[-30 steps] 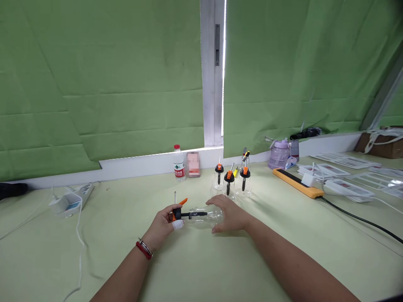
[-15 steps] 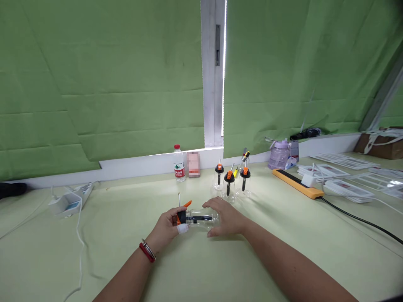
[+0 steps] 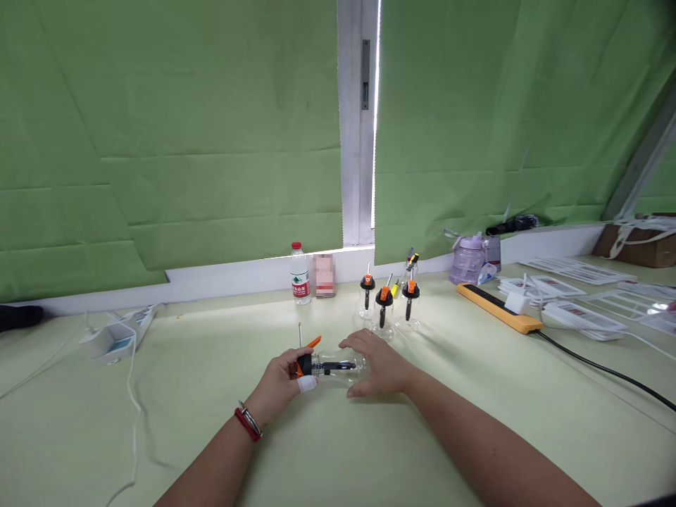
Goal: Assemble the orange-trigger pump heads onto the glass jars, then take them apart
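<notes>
A clear bottle (image 3: 343,367) lies on its side in front of me, its mouth pointing left. My right hand (image 3: 381,365) is curled round its base end. With my left hand (image 3: 286,374), whose thumb has a white wrap, I grip a black-and-orange cap (image 3: 304,364) that sits against the bottle's mouth. The cap has an orange lever and a thin metal rod sticking up. Its dark stem shows inside the bottle. Just beyond stand three clear bottles with similar black-and-orange caps, one of them the front bottle (image 3: 384,320). Whether the held cap is screwed tight I cannot tell.
A red-capped water bottle (image 3: 300,276) and a pink box (image 3: 324,275) stand by the wall. To the right are a purple jug (image 3: 467,260), an orange power strip (image 3: 493,307) and stacked white sheets (image 3: 584,317). A white cable (image 3: 134,401) runs along the left.
My left hand has moved right and slid the stem deeper, bringing the cap up to the bottle's mouth. My right hand shifted slightly left with the bottle. Hardly anything moved in the last half second.
</notes>
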